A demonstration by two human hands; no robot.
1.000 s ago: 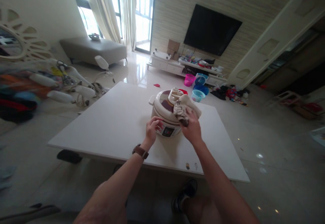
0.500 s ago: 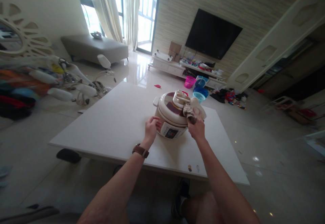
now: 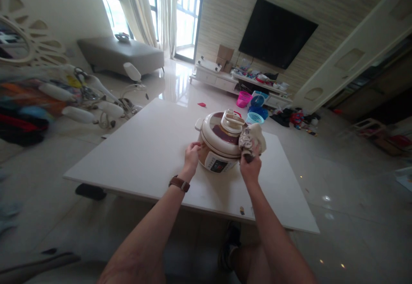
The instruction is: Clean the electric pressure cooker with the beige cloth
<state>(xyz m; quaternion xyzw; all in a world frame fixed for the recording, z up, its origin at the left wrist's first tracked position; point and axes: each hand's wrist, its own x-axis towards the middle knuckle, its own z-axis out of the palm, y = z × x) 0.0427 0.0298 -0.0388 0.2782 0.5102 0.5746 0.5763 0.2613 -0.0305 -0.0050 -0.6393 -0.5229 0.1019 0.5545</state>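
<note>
A cream and maroon electric pressure cooker (image 3: 219, 142) stands on a white table (image 3: 148, 155). My left hand (image 3: 192, 156), with a brown watch on the wrist, grips the cooker's left side near its base. My right hand (image 3: 250, 166) is closed on a crumpled patterned cloth (image 3: 252, 138) and presses it against the right edge of the cooker's lid. The cooker's control panel faces me.
A grey bench (image 3: 120, 54) stands by the window at the back left. Lamp parts and clutter (image 3: 90, 99) lie on the floor at left. A TV (image 3: 277, 32) hangs over a low cabinet (image 3: 225, 82). Plastic baskets (image 3: 252, 105) sit behind the table.
My right hand has slid the cloth from the top front of the lid down to its right edge. My left hand has stayed on the cooker's left side.
</note>
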